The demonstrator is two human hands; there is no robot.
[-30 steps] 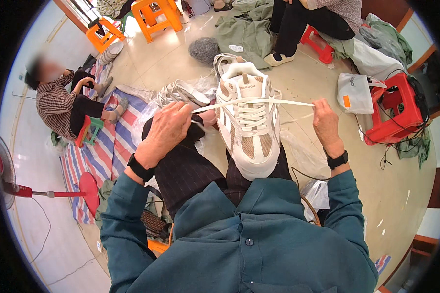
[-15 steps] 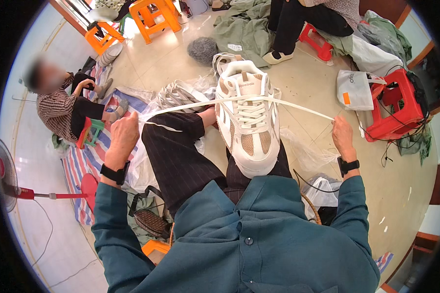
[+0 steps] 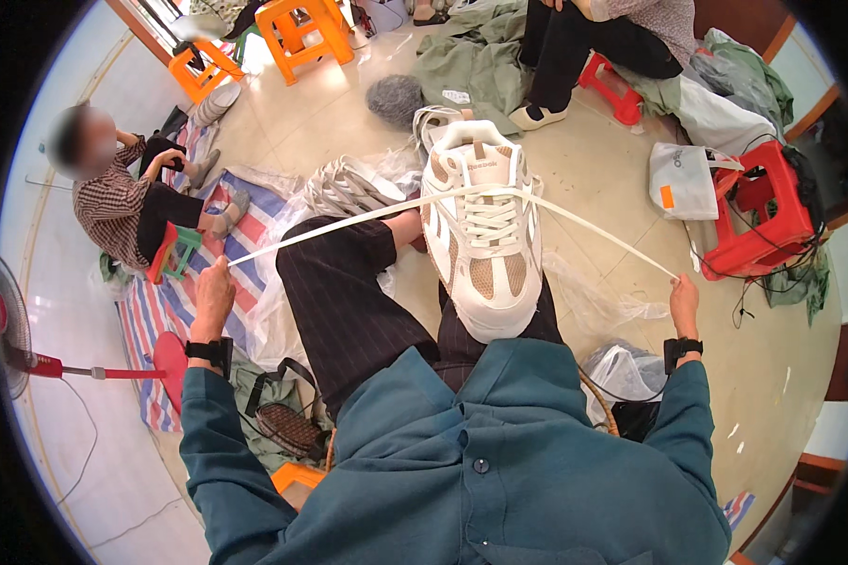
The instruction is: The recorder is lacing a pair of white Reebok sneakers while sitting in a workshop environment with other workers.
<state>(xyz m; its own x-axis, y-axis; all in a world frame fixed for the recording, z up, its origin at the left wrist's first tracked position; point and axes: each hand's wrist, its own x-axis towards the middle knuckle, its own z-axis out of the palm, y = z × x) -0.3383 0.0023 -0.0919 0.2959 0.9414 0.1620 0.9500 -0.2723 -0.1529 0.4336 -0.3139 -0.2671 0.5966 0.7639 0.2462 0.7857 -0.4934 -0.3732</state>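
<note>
A white and tan sneaker (image 3: pixel 486 287) rests on my thigh, its toe toward me. Flat cream laces criss-cross its tongue. From the top eyelets a long shoelace (image 3: pixel 349 219) stretches out to both sides. My left hand (image 3: pixel 215 299) is closed on one end, out past my left knee. At the other side, my right hand (image 3: pixel 684 306) pinches the opposite end, held low over the floor. Both lace ends run taut and nearly straight. Neither hand touches the shoe itself.
More pale shoes (image 3: pixel 349 188) lie on clear plastic beyond my left knee. A red stool (image 3: pixel 763 212) with a white bag (image 3: pixel 683 184) stands at right. At left, a person (image 3: pixel 113 202) sits by a striped sheet (image 3: pixel 151 325) and a fan (image 3: pixel 14 330). Another person (image 3: pixel 575 56) sits at the back.
My hands have moved farther apart and nearer to me, the right one dropping most. The lace ends now slope down more steeply. A loose lace tail by my left hand no longer hangs over my knee.
</note>
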